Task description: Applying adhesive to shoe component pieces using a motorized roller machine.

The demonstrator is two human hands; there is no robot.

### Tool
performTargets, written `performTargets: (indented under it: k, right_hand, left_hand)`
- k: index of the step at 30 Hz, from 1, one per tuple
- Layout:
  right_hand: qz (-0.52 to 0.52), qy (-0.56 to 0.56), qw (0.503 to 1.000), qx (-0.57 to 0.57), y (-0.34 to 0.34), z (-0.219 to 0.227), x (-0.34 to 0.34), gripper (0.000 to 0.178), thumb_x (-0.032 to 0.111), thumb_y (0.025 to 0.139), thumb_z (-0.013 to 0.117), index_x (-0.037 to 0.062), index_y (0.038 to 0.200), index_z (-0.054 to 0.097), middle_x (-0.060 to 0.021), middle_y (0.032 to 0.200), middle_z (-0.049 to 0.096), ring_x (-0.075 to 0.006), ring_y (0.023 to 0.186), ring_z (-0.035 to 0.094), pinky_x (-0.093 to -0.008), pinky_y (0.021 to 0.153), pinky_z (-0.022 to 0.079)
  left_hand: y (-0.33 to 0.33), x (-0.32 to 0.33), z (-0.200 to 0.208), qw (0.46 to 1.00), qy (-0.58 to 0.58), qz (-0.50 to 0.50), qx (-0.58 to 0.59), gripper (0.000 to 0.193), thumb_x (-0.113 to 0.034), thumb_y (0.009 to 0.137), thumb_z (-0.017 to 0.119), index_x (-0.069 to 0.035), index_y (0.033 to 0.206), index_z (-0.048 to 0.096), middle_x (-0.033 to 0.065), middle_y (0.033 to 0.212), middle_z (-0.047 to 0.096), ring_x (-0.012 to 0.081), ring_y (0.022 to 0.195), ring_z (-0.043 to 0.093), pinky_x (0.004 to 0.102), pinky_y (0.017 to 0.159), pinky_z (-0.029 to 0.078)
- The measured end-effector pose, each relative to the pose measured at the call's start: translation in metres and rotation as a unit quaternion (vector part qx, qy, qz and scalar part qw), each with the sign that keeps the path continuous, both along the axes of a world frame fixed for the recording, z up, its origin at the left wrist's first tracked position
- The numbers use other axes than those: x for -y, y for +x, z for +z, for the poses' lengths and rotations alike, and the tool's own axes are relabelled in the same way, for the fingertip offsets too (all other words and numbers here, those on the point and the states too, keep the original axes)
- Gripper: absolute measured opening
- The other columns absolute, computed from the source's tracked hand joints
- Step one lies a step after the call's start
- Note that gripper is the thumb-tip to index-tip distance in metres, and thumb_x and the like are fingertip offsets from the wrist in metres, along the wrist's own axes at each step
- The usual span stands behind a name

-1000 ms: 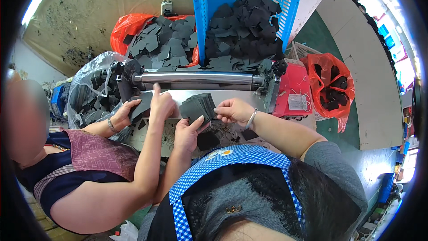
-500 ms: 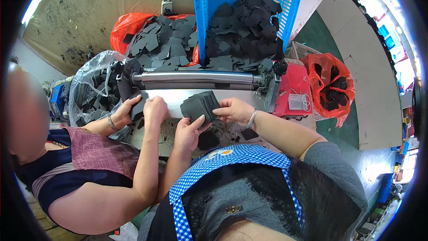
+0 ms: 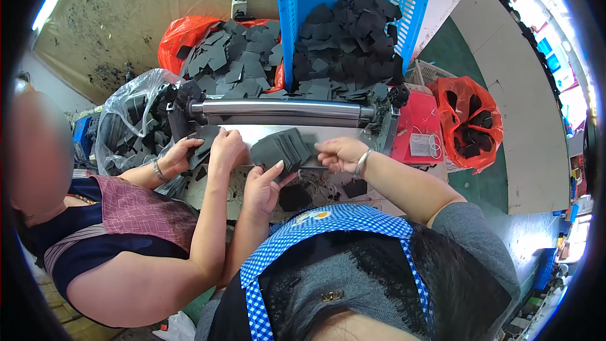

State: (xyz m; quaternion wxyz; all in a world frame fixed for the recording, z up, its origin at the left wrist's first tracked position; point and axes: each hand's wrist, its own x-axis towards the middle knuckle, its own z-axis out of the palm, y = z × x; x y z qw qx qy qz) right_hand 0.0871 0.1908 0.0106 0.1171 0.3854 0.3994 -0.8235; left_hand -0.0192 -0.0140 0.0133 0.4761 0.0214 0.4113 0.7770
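Note:
My left hand (image 3: 262, 189) grips a fanned stack of thin black square pieces (image 3: 278, 149) from below, thumb on the near edge. The stack is held over the metal plate (image 3: 252, 132) in front of a steel roller (image 3: 284, 110). Just right of the stack is my right hand (image 3: 344, 155), its fingers pinched together and a bangle on its wrist. A dark smear lies between its fingertips and the stack; whether it is a piece in the pinch cannot be made out.
At my left a co-worker's hands (image 3: 227, 149) handle similar black pieces. Behind the roller stand a blue basket (image 3: 287, 25) and a red bag (image 3: 169, 44), both full of black pieces. A clear bag (image 3: 113, 113) sits left, another red bag (image 3: 492, 98) right.
My right hand has drawn away to the right from the stack's edge. The stack in my left hand is fanned wider and has shifted slightly left. The co-worker's right hand has also moved a little.

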Motion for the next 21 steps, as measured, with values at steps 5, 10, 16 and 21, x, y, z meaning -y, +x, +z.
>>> performTargets:
  k: [5,10,16,21]
  right_hand:
    - [-0.086,0.059,0.993,-0.061,-0.006,-0.004,0.003,0.019,0.018,0.083,0.063,0.0023,0.09,0.056,-0.0051,0.077,0.061,-0.0116,0.065,0.062,-0.0188,0.052,0.05]
    - [0.024,-0.012,0.994,-0.107,-0.004,-0.001,0.013,0.015,0.019,0.083,0.064,0.006,0.085,0.058,-0.0013,0.072,0.06,-0.0054,0.058,0.056,-0.0159,0.047,0.046]
    - [-0.027,-0.103,0.991,-0.083,0.0,-0.003,0.017,0.011,0.014,0.086,0.058,0.0037,0.086,0.056,-0.0045,0.075,0.06,-0.0089,0.058,0.059,-0.0196,0.046,0.048]
    - [-0.1,0.133,0.985,0.039,-0.003,-0.007,0.012,0.015,0.018,0.088,0.055,0.0027,0.09,0.053,-0.0086,0.077,0.061,-0.0129,0.069,0.062,-0.0245,0.056,0.051]
  left_hand:
    - [0.0,-0.001,-0.004,1.0,-0.013,-0.004,-0.018,0.03,-0.004,0.083,0.056,0.003,0.111,0.047,0.0128,0.106,0.057,0.0233,0.097,0.058,0.0425,0.083,0.049]
    - [-0.001,-0.001,-0.003,0.999,0.01,-0.035,0.026,0.029,-0.003,0.084,0.055,0.003,0.111,0.049,0.0127,0.105,0.058,0.0234,0.095,0.058,0.0425,0.082,0.05]
    - [0.001,0.0,-0.002,1.0,0.01,-0.014,0.026,0.028,-0.003,0.083,0.056,0.002,0.11,0.049,0.0119,0.103,0.058,0.0231,0.094,0.058,0.0422,0.083,0.05]
    - [0.005,-0.003,-0.007,0.997,-0.035,0.031,-0.064,0.027,-0.003,0.083,0.056,0.001,0.109,0.05,0.0102,0.103,0.058,0.0219,0.094,0.059,0.0401,0.081,0.051]
